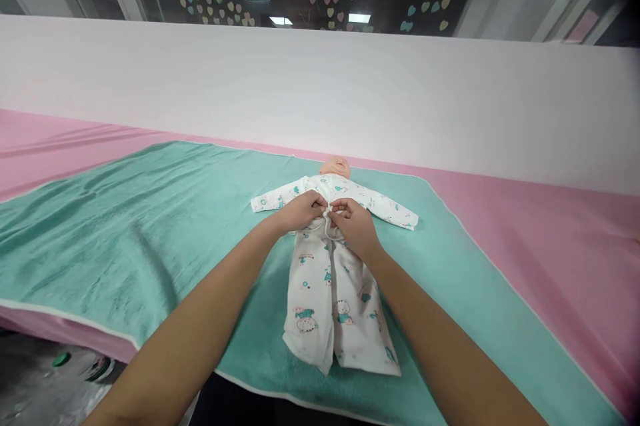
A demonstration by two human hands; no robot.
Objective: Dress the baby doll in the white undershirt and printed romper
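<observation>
A baby doll (336, 166) lies on its back, dressed in a white baby gown (313, 293) printed with small cartoon figures. Its sleeves stretch out to both sides, and the front opening runs down the middle. At the chest, white tie strings (327, 223) loop below the fingers. My left hand (304, 209) pinches a string from the left. From the right, my right hand (354, 223) pinches the strings with thumb and fingers, close to the left fingertips. Part of the knot area is hidden behind the fingers.
A green towel (200, 213) lies under the doll on a pink cloth (540, 233). Behind stands a white wall panel (310, 86), with a dark window above it bearing heart stickers. Clear plastic items and a green cap (61, 359) show below the near left edge.
</observation>
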